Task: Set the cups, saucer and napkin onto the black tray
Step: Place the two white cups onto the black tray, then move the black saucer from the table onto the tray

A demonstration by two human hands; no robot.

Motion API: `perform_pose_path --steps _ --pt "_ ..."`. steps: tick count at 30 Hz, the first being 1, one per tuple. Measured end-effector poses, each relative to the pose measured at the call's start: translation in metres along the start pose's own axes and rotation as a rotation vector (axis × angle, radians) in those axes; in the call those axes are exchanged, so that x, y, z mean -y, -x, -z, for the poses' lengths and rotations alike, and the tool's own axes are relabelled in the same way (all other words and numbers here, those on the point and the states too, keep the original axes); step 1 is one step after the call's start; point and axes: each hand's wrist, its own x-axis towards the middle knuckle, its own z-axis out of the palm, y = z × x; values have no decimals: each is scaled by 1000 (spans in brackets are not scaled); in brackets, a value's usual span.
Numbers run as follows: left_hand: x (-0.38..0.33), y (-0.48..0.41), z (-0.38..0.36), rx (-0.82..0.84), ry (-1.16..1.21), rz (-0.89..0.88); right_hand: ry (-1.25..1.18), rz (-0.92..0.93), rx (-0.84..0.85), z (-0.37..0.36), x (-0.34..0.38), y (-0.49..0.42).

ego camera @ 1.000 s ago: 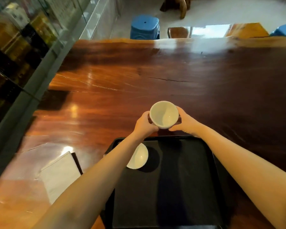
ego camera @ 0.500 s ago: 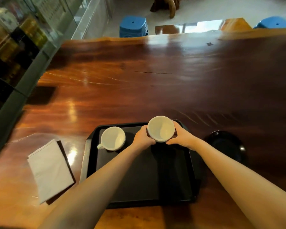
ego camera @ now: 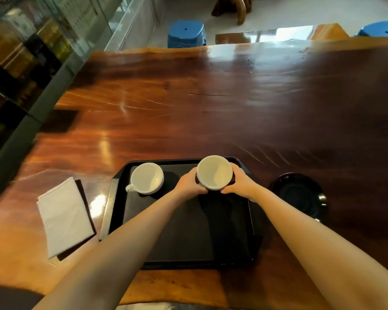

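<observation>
A black tray (ego camera: 184, 238) lies on the wooden table in front of me. A white cup with a handle (ego camera: 146, 178) stands in the tray's far left corner. My left hand (ego camera: 189, 184) and my right hand (ego camera: 240, 183) both grip a second white cup (ego camera: 214, 172) over the tray's far right part; whether it touches the tray I cannot tell. A black saucer (ego camera: 299, 195) rests on the table right of the tray. A white folded napkin (ego camera: 64, 215) lies on the table left of the tray, over something dark.
The glossy wooden table (ego camera: 211, 108) stretches far ahead. A glass cabinet (ego camera: 20, 63) runs along the left side. Two blue stools (ego camera: 186, 33) stand beyond the far edge, and the table's near edge is close to my body.
Both hands brought the second cup back from beyond the tray's far edge to over its far right part. The view shifted, bringing the saucer and whole napkin into sight.
</observation>
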Motion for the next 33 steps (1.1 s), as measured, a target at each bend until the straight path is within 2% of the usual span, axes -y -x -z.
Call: perform_pose_path --steps 4,7,12,15,25,33 --pt "-10 7 16 80 -10 65 50 -66 -4 3 3 5" --pt "-24 13 32 88 -135 76 85 -136 40 16 8 13" --pt "-63 22 52 51 -358 -9 109 -204 79 54 15 36" --pt "-93 24 49 91 -388 -70 154 -215 78 81 13 53" --pt "-158 24 -26 301 -380 -163 194 -325 -39 157 -28 118" --pt "-173 9 -97 266 -533 -197 223 -404 -157 183 -86 144"
